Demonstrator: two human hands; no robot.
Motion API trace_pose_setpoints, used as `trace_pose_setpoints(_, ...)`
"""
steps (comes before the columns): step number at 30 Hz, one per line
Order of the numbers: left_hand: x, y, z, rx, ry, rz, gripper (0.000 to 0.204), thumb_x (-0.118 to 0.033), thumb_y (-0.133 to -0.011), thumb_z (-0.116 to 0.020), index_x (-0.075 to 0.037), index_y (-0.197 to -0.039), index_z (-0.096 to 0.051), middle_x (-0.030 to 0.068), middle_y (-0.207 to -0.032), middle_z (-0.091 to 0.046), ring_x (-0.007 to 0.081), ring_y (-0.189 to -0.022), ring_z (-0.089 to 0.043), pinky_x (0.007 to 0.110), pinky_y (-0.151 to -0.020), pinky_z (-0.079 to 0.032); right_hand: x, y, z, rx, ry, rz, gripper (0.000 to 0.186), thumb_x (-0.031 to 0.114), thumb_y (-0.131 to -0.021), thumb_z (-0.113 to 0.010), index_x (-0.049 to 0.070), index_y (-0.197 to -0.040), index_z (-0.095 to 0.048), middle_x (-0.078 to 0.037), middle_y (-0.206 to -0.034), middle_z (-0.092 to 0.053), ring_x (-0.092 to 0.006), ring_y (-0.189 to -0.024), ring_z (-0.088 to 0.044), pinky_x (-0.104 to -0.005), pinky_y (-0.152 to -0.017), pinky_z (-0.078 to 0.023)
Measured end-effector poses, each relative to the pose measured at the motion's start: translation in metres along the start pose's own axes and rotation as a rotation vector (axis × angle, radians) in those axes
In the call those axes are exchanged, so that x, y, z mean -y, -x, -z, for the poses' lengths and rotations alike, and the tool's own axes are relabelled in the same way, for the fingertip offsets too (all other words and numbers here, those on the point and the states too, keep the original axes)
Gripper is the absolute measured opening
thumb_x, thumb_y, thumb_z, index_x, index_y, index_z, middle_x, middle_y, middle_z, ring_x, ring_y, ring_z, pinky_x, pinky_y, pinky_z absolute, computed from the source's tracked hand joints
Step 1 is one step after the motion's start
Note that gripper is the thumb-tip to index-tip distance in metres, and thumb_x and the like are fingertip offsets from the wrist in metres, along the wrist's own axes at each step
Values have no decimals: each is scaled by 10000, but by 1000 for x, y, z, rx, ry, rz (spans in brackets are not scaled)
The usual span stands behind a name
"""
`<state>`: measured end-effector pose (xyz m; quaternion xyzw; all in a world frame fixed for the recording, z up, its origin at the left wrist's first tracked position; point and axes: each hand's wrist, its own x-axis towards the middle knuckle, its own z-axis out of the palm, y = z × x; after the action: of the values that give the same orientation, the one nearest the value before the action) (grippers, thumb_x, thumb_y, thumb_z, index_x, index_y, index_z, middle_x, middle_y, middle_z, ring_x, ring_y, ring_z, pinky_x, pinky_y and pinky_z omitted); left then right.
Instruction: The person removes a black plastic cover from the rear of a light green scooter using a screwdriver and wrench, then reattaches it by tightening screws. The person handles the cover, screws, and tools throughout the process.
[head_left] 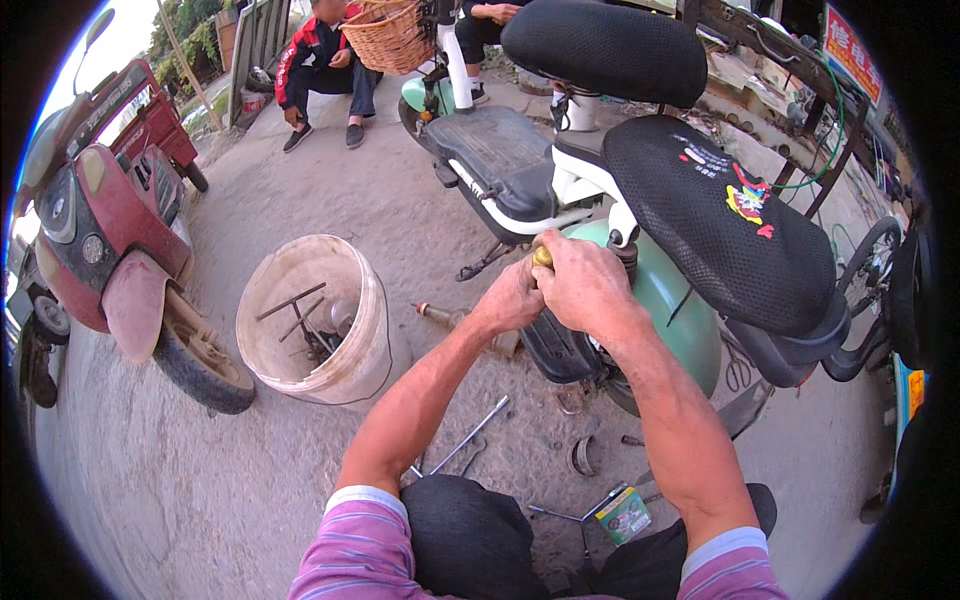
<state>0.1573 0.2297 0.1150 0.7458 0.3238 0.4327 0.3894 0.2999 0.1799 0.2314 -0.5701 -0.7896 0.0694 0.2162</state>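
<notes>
Bare concrete yard (pixel 300 200) in daylight — red vehicle (pixel 100 230), white bucket (pixel 340 340) nearby.

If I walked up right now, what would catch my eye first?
Two bare hands, the left hand and right hand, clasped around a small yellowish handle against the side of a green electric scooter at centre. Left of them stands a dirty white bucket holding metal tools, and a red scooter is parked at far left.

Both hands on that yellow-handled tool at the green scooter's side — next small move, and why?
Probably a short, controlled turn of the yellow-handled tool, keeping it pressed in. The right hand wraps over its top and the left hand braces beside it, against the green scooter body just below the seat. The tip is hidden, so whether it is seated cannot be told; go slowly.
</notes>
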Motion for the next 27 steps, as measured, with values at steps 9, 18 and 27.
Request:
trace_pose_setpoints(9, -9, 2, -5, -46, 120, 12, 223, -112, -957, -672, 3, -1148, -664, 72, -1021, -742, 158, -964, -658, 366, -861, -548, -2, 3, -2, -97, 38, 14, 546, 476, -930, -737, -7, -1168, -648, -246, -922, -759, -435, -897, -753, -543, -806, -587)
trace_pose_setpoints(18, -5, -2, -7, -25, -18, 176, 251, -150, -960, -721, -33, -1176, -669, 51, -1110, -741, 148, -1005, -650, 358, -896, -542, 5, -5, 4, 41, 53, -221, 470, 431, -941, -729, 40, -1188, -642, -246, -981, -759, -442, -968, -740, -534, -874, -572)
trace_pose_setpoints(27, -2, -9, -2, 49, 136, 64, 196, -119, -982, -680, -28, -1156, -667, 57, -1084, -740, 149, -986, -647, 356, -889, -542, -1, 2, 1, -6, -69, -71, 423, 314, -983, -679, 22, -1282, -612, -249, -1082, -754, -429, -1042, -733, -536, -903, -573)
